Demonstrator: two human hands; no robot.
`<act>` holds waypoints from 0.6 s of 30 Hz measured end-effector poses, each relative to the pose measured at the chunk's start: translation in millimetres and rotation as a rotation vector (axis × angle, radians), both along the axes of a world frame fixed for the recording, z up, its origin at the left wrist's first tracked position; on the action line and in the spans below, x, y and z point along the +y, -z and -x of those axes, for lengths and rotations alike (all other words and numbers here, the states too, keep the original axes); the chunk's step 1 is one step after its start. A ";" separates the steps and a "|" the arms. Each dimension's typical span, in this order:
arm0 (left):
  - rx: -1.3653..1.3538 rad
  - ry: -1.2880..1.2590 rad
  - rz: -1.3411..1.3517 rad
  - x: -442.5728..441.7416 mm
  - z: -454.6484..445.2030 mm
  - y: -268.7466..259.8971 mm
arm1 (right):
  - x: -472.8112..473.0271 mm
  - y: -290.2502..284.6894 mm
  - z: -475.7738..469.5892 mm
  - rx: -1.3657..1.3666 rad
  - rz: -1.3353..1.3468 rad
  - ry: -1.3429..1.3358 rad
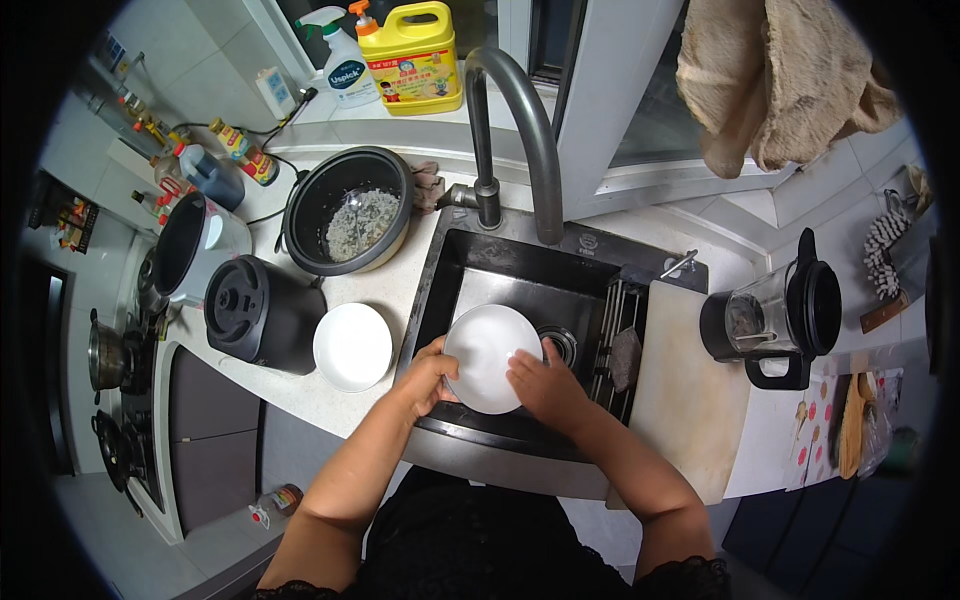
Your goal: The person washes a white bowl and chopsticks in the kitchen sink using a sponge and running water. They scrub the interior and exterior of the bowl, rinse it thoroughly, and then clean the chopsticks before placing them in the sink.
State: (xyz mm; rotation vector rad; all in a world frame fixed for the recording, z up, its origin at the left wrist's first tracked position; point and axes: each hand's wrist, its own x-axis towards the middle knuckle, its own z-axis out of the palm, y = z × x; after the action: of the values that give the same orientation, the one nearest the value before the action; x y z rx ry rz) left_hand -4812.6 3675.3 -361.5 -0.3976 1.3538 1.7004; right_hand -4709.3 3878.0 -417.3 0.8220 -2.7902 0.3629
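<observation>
A white bowl (491,356) is held over the black kitchen sink (495,277). My left hand (429,379) grips its left rim, the thumb lying over the edge. On the right side of the bowl, my right hand (551,386) has its fingers spread against the inner surface; whether it also bears weight is unclear. The curved dark faucet (551,150) arches above the sink, and no water shows at its spout. Part of the drain (559,345) is visible just right of the bowl. Another white bowl (352,346) stands on the counter left of the sink.
Left of the sink are a pot (296,225) holding rice-like food and a black lidded appliance (262,315). A wire rack (611,337) with a scrubbing pad (625,358) lines the sink's right side. A cutting board (686,405) and a blender (772,315) stand farther right.
</observation>
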 end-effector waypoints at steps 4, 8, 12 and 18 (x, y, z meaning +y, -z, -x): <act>0.018 -0.014 0.014 4.3 2.4 -10.6 | -9.0 5.4 -2.7 0.029 0.116 0.026; 0.169 -0.081 0.009 2.6 -7.7 19.5 | -51.3 -6.3 -0.9 -0.106 0.488 0.167; 0.148 -0.194 -0.021 12.5 -17.2 10.6 | -76.5 -14.3 5.0 -0.125 0.640 0.280; 0.341 -0.151 0.027 1.9 -17.0 25.9 | -18.5 -21.6 9.9 -0.029 0.151 -0.007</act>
State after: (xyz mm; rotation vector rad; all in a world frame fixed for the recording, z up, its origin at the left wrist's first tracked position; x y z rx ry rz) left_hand -4795.6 3677.2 -387.4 -0.2355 1.6264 1.9402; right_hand -4719.2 3859.5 -395.8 0.7973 -2.7458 0.5833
